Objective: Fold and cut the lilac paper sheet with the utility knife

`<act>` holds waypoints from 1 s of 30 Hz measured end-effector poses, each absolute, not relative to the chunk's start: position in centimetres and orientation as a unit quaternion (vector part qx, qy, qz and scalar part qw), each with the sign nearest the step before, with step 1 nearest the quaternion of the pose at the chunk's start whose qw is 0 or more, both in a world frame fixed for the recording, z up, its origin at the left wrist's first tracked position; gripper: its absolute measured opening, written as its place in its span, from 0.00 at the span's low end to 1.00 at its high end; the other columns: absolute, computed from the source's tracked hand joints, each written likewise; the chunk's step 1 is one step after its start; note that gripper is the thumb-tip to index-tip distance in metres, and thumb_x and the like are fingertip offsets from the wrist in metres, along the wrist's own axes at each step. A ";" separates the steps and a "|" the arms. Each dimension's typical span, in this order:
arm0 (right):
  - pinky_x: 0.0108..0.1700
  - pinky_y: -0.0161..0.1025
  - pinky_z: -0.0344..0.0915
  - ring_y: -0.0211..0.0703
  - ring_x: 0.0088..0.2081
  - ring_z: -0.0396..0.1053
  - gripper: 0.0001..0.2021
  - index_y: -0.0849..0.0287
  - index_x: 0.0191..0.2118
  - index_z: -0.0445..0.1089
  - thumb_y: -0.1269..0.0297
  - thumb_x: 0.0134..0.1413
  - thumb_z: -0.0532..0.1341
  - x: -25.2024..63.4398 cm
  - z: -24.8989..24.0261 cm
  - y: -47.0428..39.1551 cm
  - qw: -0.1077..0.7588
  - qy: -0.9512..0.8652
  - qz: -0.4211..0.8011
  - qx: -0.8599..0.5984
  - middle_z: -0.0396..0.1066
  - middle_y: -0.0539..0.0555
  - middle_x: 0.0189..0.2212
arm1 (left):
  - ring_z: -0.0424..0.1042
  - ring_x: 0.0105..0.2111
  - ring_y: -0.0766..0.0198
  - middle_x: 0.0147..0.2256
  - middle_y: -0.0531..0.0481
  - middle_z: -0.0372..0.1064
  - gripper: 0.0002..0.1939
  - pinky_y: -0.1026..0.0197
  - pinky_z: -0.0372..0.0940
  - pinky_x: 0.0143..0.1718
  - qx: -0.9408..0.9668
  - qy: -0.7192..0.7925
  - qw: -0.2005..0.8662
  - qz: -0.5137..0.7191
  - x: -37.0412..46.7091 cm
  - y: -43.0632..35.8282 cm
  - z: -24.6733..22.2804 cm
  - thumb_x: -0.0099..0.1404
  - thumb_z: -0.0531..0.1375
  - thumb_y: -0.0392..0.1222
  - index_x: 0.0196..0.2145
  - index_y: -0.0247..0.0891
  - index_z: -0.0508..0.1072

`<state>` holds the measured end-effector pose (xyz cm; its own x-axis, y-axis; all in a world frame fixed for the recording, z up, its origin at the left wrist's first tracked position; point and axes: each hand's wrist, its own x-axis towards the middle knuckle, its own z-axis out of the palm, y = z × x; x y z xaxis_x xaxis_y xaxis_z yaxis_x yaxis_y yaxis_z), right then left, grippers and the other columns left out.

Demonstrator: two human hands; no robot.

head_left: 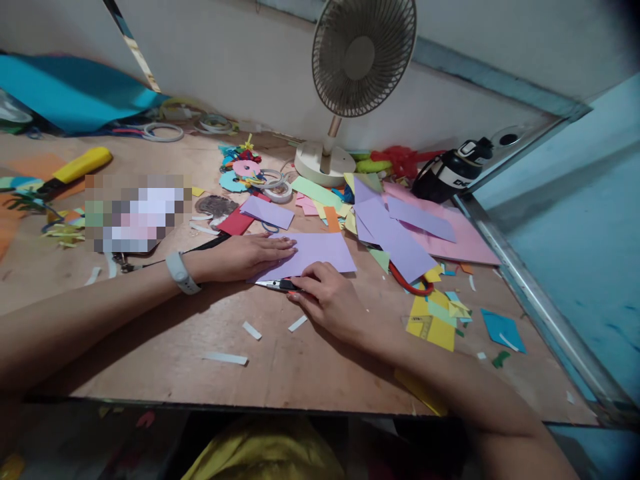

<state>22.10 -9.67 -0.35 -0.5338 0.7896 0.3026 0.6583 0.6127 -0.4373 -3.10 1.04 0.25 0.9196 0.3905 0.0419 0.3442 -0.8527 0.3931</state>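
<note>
A sheet of purple paper (323, 250) lies on the wooden table in front of me. My left hand (255, 255), with a pale band on the wrist, rests flat on the sheet's left part, fingers stretched out. At the near edge of the paper, my right hand (330, 297) is closed round a box cutter (275, 284). The cutter's silver end points left along that edge, and its black slider shows beside my fingertips; the rest of its body is mostly hidden by my hand. White paper strips (253, 330) are scattered just below.
A fan (325, 163) stands at the back. More purple sheets (395, 240) lie on a pink stack (465, 243) to the right, near a black bottle (450, 172). Yellow and blue scraps (503, 330) lie at right. A yellow-handled tool (83, 165) and tape rolls (163, 132) are at left.
</note>
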 end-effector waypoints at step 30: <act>0.49 0.55 0.72 0.58 0.46 0.74 0.16 0.60 0.49 0.81 0.55 0.68 0.61 39.9 1.2 -4.2 0.343 -0.709 -0.097 -0.609 0.76 0.62 0.40 | 0.52 0.74 0.54 0.73 0.47 0.54 0.37 0.51 0.39 0.77 0.966 0.200 0.149 0.066 -3.4 -0.2 0.0 0.77 0.56 0.63 0.76 0.46 0.56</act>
